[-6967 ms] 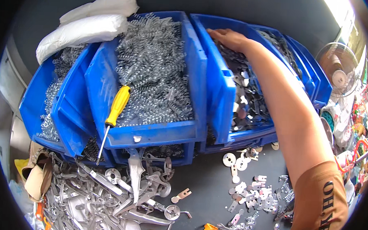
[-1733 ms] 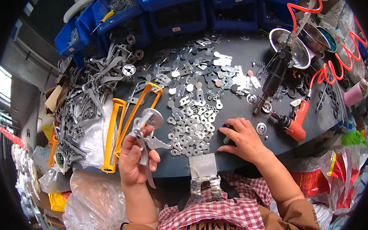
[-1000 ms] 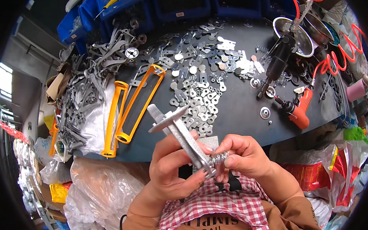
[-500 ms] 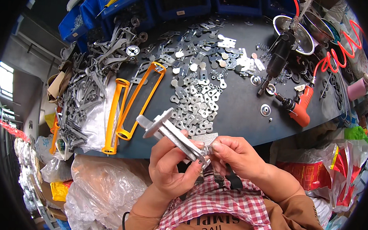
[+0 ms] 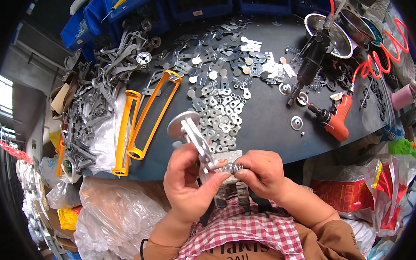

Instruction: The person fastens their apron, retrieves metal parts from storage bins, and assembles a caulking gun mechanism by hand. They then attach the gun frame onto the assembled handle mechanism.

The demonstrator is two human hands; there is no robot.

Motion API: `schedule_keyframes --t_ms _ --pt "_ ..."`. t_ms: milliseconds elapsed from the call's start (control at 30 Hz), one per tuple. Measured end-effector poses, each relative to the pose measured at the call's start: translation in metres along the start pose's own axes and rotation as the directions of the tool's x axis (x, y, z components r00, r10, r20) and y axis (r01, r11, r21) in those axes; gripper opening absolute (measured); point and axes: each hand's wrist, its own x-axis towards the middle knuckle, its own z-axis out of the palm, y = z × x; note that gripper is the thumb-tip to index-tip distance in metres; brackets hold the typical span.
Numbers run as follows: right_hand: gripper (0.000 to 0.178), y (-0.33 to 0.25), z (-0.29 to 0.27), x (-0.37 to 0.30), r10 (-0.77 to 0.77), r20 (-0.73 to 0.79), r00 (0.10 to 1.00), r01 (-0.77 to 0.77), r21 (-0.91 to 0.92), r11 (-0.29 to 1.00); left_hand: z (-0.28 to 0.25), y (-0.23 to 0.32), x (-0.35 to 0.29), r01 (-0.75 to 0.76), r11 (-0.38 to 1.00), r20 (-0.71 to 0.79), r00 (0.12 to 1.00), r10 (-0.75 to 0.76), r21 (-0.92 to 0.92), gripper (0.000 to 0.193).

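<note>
One spring (image 5: 232,168) between two hands (image 5: 187,185) (image 5: 266,173)

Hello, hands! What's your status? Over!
Left hand: holding silver metal part. Right hand: pinching coiled spring beside it. Yellow frames: lying left, out of the way.

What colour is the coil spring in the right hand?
Silver-grey; the coil spring shows in the head view.

We see a yellow screwdriver (image 5: 120,2) on a blue bin (image 5: 134,7). Lower left, we find a clear bag (image 5: 114,214) beside a yellow bag (image 5: 68,218).
</note>
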Motion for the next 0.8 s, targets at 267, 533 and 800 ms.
schedule_keyframes --t_ms 267,533,800 --pt "0.031 -0.001 -0.004 0.003 0.611 0.453 0.649 -0.646 0.752 0.129 0.003 -0.021 0.014 -0.273 0.934 0.064 0.962 0.266 0.232 0.047" --pt "0.031 0.002 -0.012 0.004 0.718 0.542 0.438 -0.791 0.611 0.021 0.006 -0.02 0.021 -0.531 0.758 0.316 0.844 0.434 0.377 0.034" --pt "0.032 0.011 0.01 -0.01 0.514 0.108 0.851 -0.498 0.478 0.723 0.007 -0.031 0.015 -0.262 0.953 0.131 0.961 0.243 0.15 0.043"
